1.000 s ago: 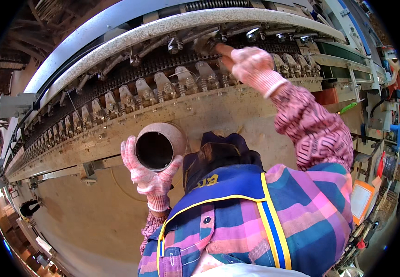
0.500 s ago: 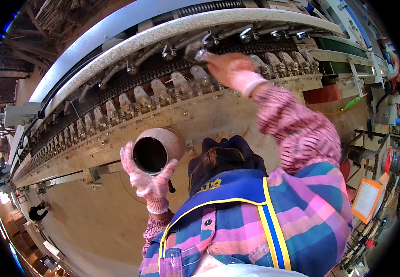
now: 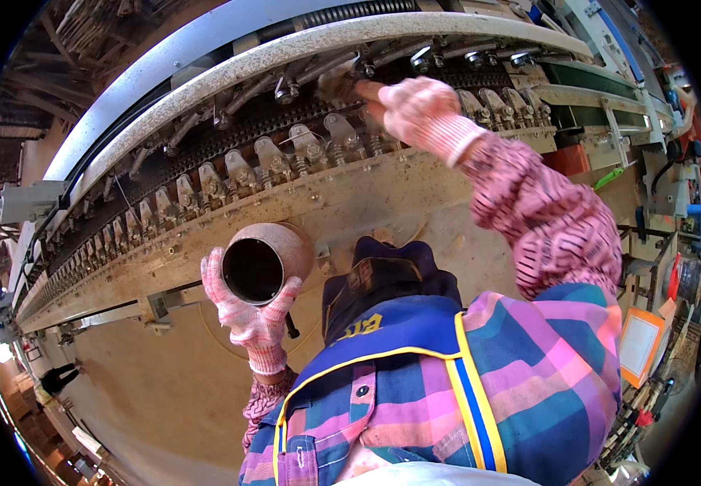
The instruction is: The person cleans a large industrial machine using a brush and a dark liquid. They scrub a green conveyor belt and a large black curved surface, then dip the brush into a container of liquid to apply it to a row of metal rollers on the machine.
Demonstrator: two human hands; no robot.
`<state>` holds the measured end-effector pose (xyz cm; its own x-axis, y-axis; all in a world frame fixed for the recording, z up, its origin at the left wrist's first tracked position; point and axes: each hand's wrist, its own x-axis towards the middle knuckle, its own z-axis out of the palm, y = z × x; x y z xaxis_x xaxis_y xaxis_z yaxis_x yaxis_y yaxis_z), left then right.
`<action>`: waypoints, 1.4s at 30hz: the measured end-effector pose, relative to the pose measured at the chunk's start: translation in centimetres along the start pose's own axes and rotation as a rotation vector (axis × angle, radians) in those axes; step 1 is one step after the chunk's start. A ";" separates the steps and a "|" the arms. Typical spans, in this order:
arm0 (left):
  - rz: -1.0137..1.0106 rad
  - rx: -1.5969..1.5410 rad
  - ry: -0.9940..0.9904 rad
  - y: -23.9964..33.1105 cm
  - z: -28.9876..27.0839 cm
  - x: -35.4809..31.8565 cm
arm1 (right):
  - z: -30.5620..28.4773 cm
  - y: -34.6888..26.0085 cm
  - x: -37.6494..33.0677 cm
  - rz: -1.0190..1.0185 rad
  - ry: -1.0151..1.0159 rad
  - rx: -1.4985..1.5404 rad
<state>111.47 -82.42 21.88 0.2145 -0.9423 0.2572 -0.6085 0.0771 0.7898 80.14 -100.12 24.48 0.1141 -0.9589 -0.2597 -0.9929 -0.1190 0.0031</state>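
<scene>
My left hand (image 3: 247, 312), in a pink and white knit glove, is wrapped round a brownish, round-bodied pot (image 3: 298, 253). The pot tilts with its wide mouth toward me, and its inside is dark. Further off, my gloved right hand (image 3: 425, 109) is closed round the wooden handle of a brush (image 3: 369, 91). Motion blurs the brush's head, which is over the dark chain track (image 3: 318, 112) of a long machine. A row of metal clamp brackets (image 3: 272, 155) on springs runs along the near side of that track.
A pale curved rail (image 3: 286, 47) arches over the track's far side. The machine's dusty front beam (image 3: 205, 229) lies between me and the brackets. At the right are an orange-framed sheet (image 3: 640, 347) and a metal rack. Someone stands far off at the lower left.
My right hand has moved a little to the right, and more of the brush handle shows. The left hand still holds the pot, and the whole view has shifted slightly.
</scene>
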 end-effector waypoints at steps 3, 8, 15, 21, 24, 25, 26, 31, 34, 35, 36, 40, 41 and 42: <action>0.071 0.012 -0.051 0.2 0.4 0.6 | -1.3 3.4 -1.4 0.010 0.158 -0.048; 0.112 0.024 -0.046 0.8 0.8 0.8 | 1.6 1.6 1.6 -0.002 0.173 0.047; 0.108 0.096 -0.023 1.1 0.5 0.9 | 0.6 1.6 -0.1 -0.039 0.131 0.064; 0.092 0.024 -0.032 0.7 0.5 0.8 | -1.1 2.7 -0.6 -0.010 0.129 -0.126; 0.124 0.071 -0.019 1.0 0.8 1.0 | -1.1 3.3 -0.1 0.001 0.132 -0.028; 0.104 0.069 -0.025 1.2 0.9 1.0 | 0.6 1.8 1.7 -0.002 0.098 -0.001; 0.118 0.070 -0.033 1.5 1.2 1.2 | 1.0 1.3 2.6 0.012 0.064 0.008; 0.097 0.101 -0.018 0.4 0.2 0.7 | -1.2 3.7 1.3 -0.104 0.300 -0.245; 0.080 0.125 -0.003 1.1 0.7 0.8 | -1.6 4.3 1.5 -0.107 0.130 -0.430; 0.111 0.105 -0.028 1.1 0.6 1.1 | -1.4 3.5 2.4 -0.041 -0.035 -0.407; 0.137 0.104 -0.027 0.8 0.5 0.8 | -0.3 2.3 2.8 -0.072 0.055 -0.347; 0.129 0.181 -0.014 1.3 0.2 0.8 | -2.2 2.6 2.9 -0.169 0.105 -0.461; 0.146 0.180 -0.005 1.1 0.3 0.9 | -3.4 2.9 2.1 -0.192 0.109 -0.482; 0.171 0.180 -0.006 0.9 0.3 0.9 | -4.1 3.4 1.1 -0.166 0.075 -0.456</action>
<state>110.86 -83.26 22.69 0.0922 -0.9226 0.3745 -0.7622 0.1766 0.6228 77.04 -102.65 28.12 0.2886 -0.9312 -0.2227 -0.8468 -0.3568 0.3945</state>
